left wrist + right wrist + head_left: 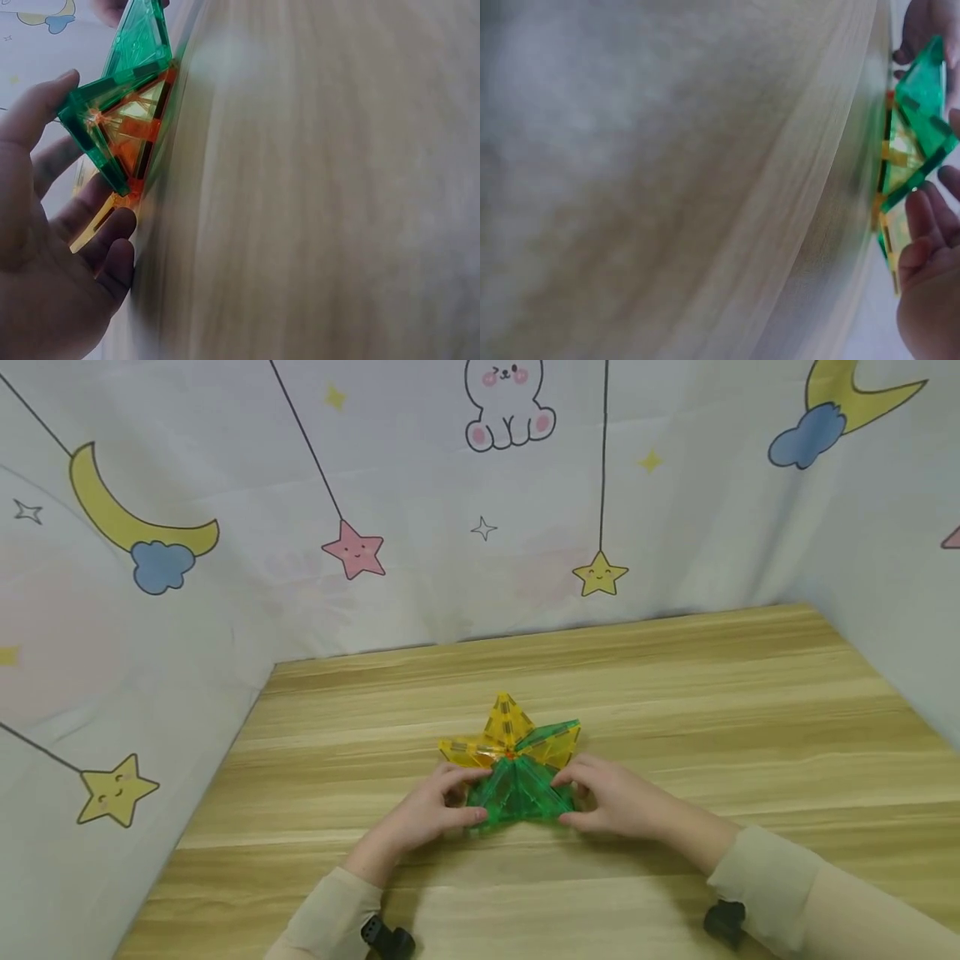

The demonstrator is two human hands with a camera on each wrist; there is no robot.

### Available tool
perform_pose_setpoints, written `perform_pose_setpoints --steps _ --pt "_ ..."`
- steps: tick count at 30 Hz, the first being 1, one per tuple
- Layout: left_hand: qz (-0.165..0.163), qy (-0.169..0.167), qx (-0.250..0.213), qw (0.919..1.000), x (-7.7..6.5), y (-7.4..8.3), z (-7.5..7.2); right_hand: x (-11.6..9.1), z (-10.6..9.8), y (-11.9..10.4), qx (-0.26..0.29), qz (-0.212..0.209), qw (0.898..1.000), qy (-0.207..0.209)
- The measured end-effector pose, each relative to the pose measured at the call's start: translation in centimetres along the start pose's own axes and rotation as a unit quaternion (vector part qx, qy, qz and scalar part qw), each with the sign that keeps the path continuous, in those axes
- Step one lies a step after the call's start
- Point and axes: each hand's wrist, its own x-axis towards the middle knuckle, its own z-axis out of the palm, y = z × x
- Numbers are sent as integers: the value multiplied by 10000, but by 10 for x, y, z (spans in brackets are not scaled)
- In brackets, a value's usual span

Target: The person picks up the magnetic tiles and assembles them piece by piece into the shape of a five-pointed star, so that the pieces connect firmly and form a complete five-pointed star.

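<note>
A star of translucent magnetic tiles (517,789) lies on the wooden table, green along its near side with yellow points behind. My left hand (431,806) grips the near left green point, thumb in front and fingers over its far side. The near right point is held the same way by my right hand (611,797). In the left wrist view, the thumb presses a green tile edge (71,109), and orange and yellow tiles (139,127) show beneath it. The right wrist view shows a green tile (926,90) tilted over yellow ones beside the right fingers.
The wood-grain table (712,710) extends around the star on all sides. Behind it and at the sides hangs a pale cloth (420,485) printed with stars, moons and clouds. A small black camera (386,937) is strapped at the left wrist, another (725,922) at the right.
</note>
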Motion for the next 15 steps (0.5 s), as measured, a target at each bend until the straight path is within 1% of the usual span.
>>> perform_pose_setpoints --steps 3,6,9,11,15 --pt "-47 -22 36 10000 1 2 -1 -2 -3 0 89 -28 9999 -90" --pt "-111 184 -36 9998 2 5 -1 -3 -5 1 133 -17 9998 -127" --pt "-151 628 -198 9977 2 7 -2 -5 -5 2 93 -69 9999 -76" --pt "-192 969 -210 9949 2 7 -3 -7 -5 3 81 -104 9999 -52" --pt "-229 1540 -134 9877 3 6 -6 -12 -6 4 82 -151 9998 -34"
